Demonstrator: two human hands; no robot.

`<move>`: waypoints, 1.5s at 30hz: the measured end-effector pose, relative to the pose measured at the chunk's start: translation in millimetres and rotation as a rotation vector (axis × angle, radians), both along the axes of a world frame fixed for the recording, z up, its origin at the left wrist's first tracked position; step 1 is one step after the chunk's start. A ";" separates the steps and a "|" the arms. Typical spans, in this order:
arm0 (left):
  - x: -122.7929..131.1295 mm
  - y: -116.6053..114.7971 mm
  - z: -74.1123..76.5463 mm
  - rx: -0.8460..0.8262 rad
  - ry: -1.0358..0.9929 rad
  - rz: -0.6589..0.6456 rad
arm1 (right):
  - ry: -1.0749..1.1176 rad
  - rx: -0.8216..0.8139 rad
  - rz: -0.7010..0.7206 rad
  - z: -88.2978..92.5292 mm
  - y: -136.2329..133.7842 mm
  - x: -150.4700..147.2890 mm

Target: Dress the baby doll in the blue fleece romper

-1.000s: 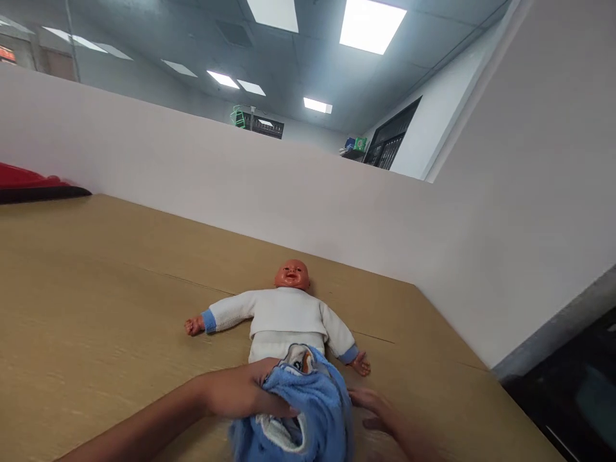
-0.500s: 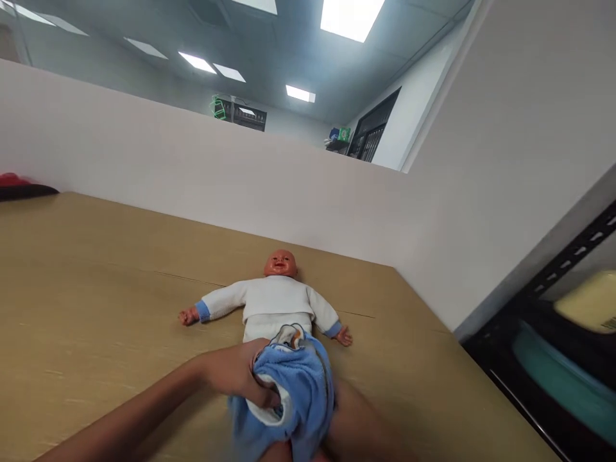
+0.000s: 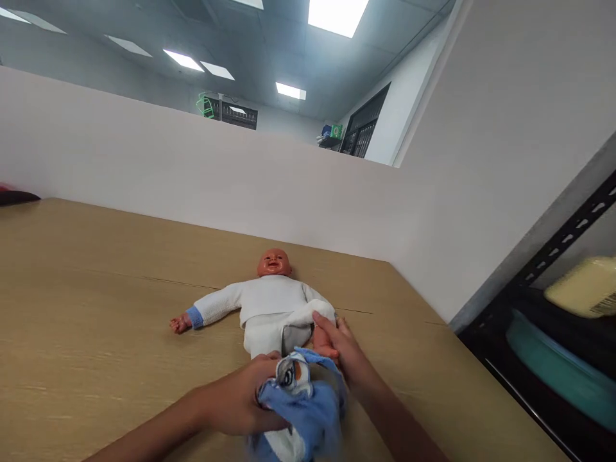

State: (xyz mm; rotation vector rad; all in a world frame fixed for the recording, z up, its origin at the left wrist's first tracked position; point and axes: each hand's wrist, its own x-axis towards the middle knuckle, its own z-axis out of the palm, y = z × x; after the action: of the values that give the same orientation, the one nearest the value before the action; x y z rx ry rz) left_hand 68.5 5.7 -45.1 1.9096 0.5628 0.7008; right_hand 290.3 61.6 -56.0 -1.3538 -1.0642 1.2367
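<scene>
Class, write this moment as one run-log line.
left hand: grips blue garment | right hand: on doll leg | doll: face up on table

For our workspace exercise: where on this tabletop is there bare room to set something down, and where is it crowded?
Bare wood lies left of the doll, out to the dark object, and between its head and the partition. A narrower strip runs right of it, toward the shelf. Crowded: the near centre, where the left hand and right hand hold the blue garment.

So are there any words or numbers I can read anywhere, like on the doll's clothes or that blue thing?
No readable words or numbers.
Blue garment: a small picture patch, no letters legible.
Doll: its white top is plain.
Yellow item on the shelf: a blurred barcode-like mark, unreadable.
</scene>
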 end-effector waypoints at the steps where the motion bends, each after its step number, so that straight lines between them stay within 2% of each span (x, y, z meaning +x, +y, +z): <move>1: 2.8 -1.6 -4.7 -0.016 -0.038 0.096 | 0.015 0.014 -0.015 -5.9 -0.1 -13.8; 4: 8.9 -3.7 -17.7 -0.072 -0.154 0.328 | 0.085 0.050 0.003 -19.9 -12.2 -46.3; 7: 12.5 -3.1 -23.2 -0.087 -0.240 0.408 | 0.185 0.090 0.111 -24.4 -33.2 -52.7; 10: 13.9 -2.8 -22.8 -0.177 -0.278 0.442 | 0.212 0.187 0.217 -23.1 -44.6 -38.3; 14: 11.9 -3.1 -22.2 -0.292 -0.293 0.539 | 0.159 0.247 0.243 -23.9 -39.3 -15.2; 17: 9.4 -3.0 -25.9 -0.360 -0.309 0.532 | 0.122 0.252 0.371 -33.9 -39.6 1.0; 19: 8.3 -2.7 -31.7 -0.407 -0.301 0.538 | 0.033 0.271 0.435 -47.3 -45.8 11.6; 21: 8.1 -2.2 -39.2 -0.433 -0.298 0.547 | -0.160 0.230 0.311 -64.4 -52.2 18.9; 23: 9.1 -1.5 -45.1 -0.420 -0.310 0.546 | -0.372 0.111 0.256 -80.3 -56.5 20.6; 26: 11.7 0.0 -45.0 -0.381 -0.298 0.513 | -0.546 0.079 0.277 -93.2 -61.4 14.0; 30: 12.4 3.5 -30.4 -0.363 -0.302 0.428 | -0.520 0.243 0.209 -91.0 -68.5 10.9; 36: 6.2 2.0 -6.3 -0.379 -0.383 0.166 | -0.524 0.321 0.191 -81.3 -72.4 26.2; 39: 8.9 -2.1 -5.4 -0.327 -0.388 0.203 | -0.589 0.413 0.071 -92.6 -79.9 22.2; 42: 14.8 -5.2 -9.7 -0.292 -0.394 0.320 | -0.637 0.538 -0.006 -108.9 -86.2 17.5; 45: 19.4 -6.5 -9.9 -0.286 -0.419 0.390 | -0.584 0.527 0.039 -112.3 -85.2 18.9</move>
State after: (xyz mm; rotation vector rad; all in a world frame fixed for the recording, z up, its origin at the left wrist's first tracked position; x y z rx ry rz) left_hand 87.8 -0.7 -55.0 1.3468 0.7284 1.1686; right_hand 309.2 -23.6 -168.3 -1.2930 -1.6854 0.5134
